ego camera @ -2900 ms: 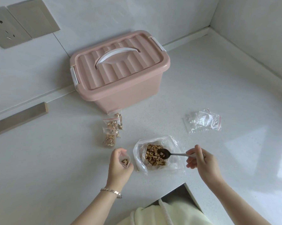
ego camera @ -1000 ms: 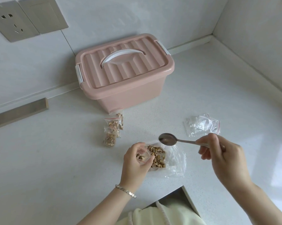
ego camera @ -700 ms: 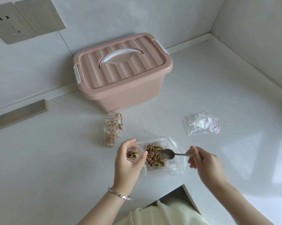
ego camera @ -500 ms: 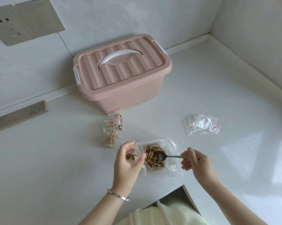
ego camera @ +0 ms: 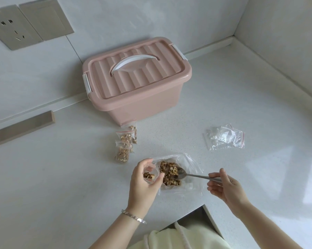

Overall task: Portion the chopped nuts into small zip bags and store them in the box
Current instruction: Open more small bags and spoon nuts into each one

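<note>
My left hand [ego camera: 144, 184] holds a small zip bag [ego camera: 150, 175] open, with a few chopped nuts inside. Right beside it lies a large clear bag [ego camera: 189, 164] with a heap of chopped nuts [ego camera: 169, 172]. My right hand [ego camera: 225, 186] grips a metal spoon [ego camera: 187, 175] by its handle, and the bowl rests in the nut heap. Three filled small bags [ego camera: 125, 142] lie on the counter in front of the pink box [ego camera: 137, 81], whose lid is on. A pile of empty zip bags [ego camera: 224, 137] lies to the right.
The white counter [ego camera: 61, 177] meets the wall behind the box and a side wall on the right. A wall socket [ego camera: 11, 31] sits at upper left. A grey strip [ego camera: 20, 128] lies along the counter's back left. The counter edge has a notch near my body.
The spoon came down from above the big bag and its bowl now sits in the nut heap. My left hand with the small bag shifted slightly left and has more nuts in it.
</note>
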`<state>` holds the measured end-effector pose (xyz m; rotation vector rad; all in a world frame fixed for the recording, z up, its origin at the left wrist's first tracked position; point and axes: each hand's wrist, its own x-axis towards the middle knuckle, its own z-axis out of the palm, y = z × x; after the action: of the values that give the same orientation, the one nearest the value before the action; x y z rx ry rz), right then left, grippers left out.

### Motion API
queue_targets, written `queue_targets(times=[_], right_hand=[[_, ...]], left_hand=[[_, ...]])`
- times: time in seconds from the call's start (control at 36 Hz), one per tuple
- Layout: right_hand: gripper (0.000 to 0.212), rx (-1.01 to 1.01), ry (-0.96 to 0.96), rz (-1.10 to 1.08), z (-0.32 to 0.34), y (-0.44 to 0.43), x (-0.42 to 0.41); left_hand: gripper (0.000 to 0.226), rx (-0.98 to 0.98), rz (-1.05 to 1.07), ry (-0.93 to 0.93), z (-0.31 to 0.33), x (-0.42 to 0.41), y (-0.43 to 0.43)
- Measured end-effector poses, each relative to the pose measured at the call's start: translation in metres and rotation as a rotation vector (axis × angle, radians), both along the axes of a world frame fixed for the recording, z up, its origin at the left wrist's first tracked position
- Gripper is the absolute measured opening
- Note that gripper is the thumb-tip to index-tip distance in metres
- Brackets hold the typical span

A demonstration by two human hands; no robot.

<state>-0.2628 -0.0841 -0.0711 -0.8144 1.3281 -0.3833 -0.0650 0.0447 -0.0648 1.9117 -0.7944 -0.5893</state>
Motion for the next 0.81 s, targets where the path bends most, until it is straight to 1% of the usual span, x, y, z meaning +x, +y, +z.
queue_targets(times=[0.14,0.28,0.36,0.42,0.53,0.64,0.69,0.75,0.78,0.81], right_hand=[[0.044,-0.096,-0.025,0.02,0.03,-0.011,-0.002],[0.046,-0.27,-0.059,0.07,0.076,-0.016,0.011],[0.047,-0.387,-0.067,0.131,0.099,-0.011,0.025],[0.047,-0.466,-0.062,0.213,0.109,-0.003,0.035],[0.045,-0.706,0.053,0.422,0.113,0.017,0.047],[0.058,-0.94,0.097,0.594,0.108,0.028,0.048],[0.061,-1.035,0.116,0.609,0.109,0.029,0.045],[0.054,-1.101,0.111,0.587,0.111,0.028,0.042],[0.05,-1.11,0.101,0.573,0.112,0.028,0.042],[0.051,-1.105,0.094,0.571,0.111,0.027,0.041]], left_hand=[[0.049,0.057,-0.048,-0.03,-0.004,-0.002,-0.004],[0.044,0.091,-0.069,-0.026,-0.005,-0.003,-0.007],[0.049,0.089,-0.085,-0.067,-0.005,-0.004,-0.008],[0.049,0.086,-0.088,-0.095,-0.005,-0.005,-0.009],[0.048,0.076,-0.099,-0.061,-0.004,-0.005,-0.01],[0.045,0.067,-0.066,-0.034,-0.006,-0.005,-0.008],[0.043,0.063,-0.06,-0.021,-0.008,-0.004,-0.007],[0.04,0.068,-0.059,-0.032,-0.009,-0.004,-0.007],[0.04,0.064,-0.054,-0.038,-0.008,-0.004,-0.006],[0.04,0.045,-0.051,-0.045,-0.006,-0.005,-0.006]])
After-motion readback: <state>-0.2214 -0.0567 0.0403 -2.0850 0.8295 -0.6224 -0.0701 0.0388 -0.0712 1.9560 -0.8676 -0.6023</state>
